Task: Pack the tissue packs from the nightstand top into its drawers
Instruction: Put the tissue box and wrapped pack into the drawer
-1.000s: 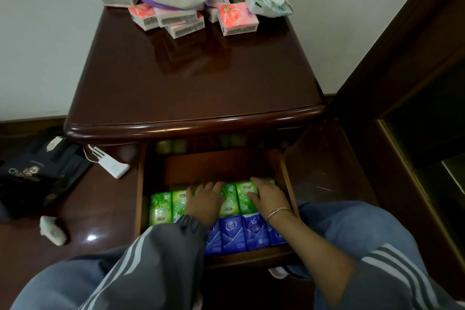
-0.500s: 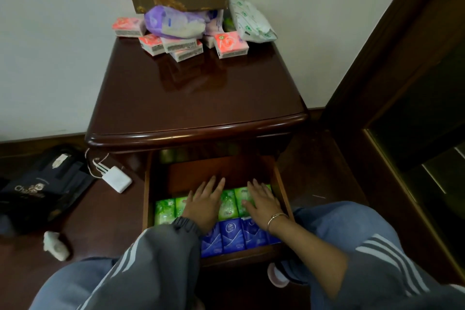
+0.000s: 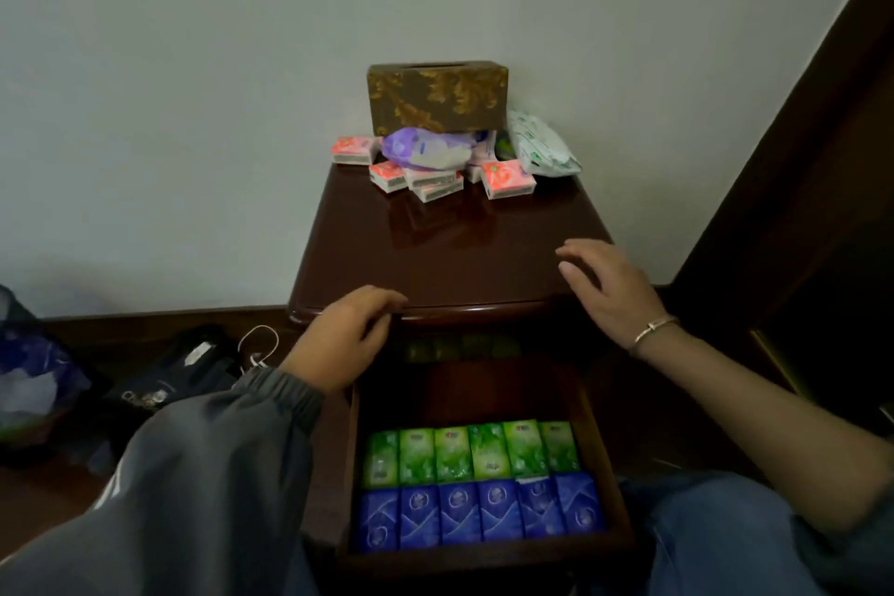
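Observation:
The dark wooden nightstand [image 3: 450,252] has its drawer [image 3: 609,450] pulled open. Inside the drawer lie a row of green tissue packs [image 3: 471,453] and, in front of it, a row of blue tissue packs [image 3: 479,515]. Several pink tissue packs [image 3: 508,179] are piled at the back of the top, with a purple soft pack [image 3: 425,150] and a white-green soft pack [image 3: 542,150] among them. My left hand [image 3: 343,339] hovers at the top's front edge, fingers loosely curled and empty. My right hand [image 3: 604,286] is above the top's right front corner, fingers spread, empty.
A brown and gold tissue box [image 3: 438,94] rests on the pile against the wall. On the floor to the left lie a dark bag [image 3: 164,378], a white charger cable [image 3: 261,344] and a blue plastic bag [image 3: 29,373]. A dark wooden panel [image 3: 812,189] stands at the right.
Both hands have left the packs in the drawer and risen to the level of the nightstand top. The camera has tilted up, so more of the wall shows.

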A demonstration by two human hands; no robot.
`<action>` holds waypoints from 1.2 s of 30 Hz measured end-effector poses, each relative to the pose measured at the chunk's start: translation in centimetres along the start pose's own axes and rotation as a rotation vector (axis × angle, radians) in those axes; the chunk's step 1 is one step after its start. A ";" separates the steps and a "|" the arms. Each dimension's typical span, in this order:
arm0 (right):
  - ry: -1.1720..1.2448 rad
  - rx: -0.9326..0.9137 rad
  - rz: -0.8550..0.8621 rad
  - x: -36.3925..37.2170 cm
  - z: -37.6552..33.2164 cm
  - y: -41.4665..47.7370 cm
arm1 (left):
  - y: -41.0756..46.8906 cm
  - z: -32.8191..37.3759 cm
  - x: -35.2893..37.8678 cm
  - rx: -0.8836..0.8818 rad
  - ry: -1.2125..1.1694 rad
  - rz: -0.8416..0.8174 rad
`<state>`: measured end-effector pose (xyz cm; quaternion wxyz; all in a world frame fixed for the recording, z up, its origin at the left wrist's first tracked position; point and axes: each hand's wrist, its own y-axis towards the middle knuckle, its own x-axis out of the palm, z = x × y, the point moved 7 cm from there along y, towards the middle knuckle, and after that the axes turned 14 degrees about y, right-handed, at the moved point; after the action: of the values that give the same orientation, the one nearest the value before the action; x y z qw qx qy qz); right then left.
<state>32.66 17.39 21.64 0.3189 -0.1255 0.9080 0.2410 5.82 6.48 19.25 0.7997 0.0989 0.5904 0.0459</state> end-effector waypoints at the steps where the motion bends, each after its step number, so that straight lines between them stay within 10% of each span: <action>1: -0.059 0.046 0.008 0.2 0.7 1.8 | 0.7 -0.9 -1.0 -0.030 0.021 0.042; 8: -0.405 0.350 -0.247 7.1 6.8 7.8 | 6.8 -4.0 -4.1 -0.088 0.156 0.222; 19: -0.427 0.306 -0.165 7.3 7.5 7.4 | 21.5 -1.3 -7.6 -0.058 0.353 0.413; 36: -0.400 0.304 -0.147 7.4 7.2 7.4 | 31.7 -2.1 -8.1 -0.032 0.582 0.206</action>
<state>27.94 26.87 14.68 0.5241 -0.0915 0.8410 0.0979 2.81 36.07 32.98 0.5895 0.1283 0.7808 0.1624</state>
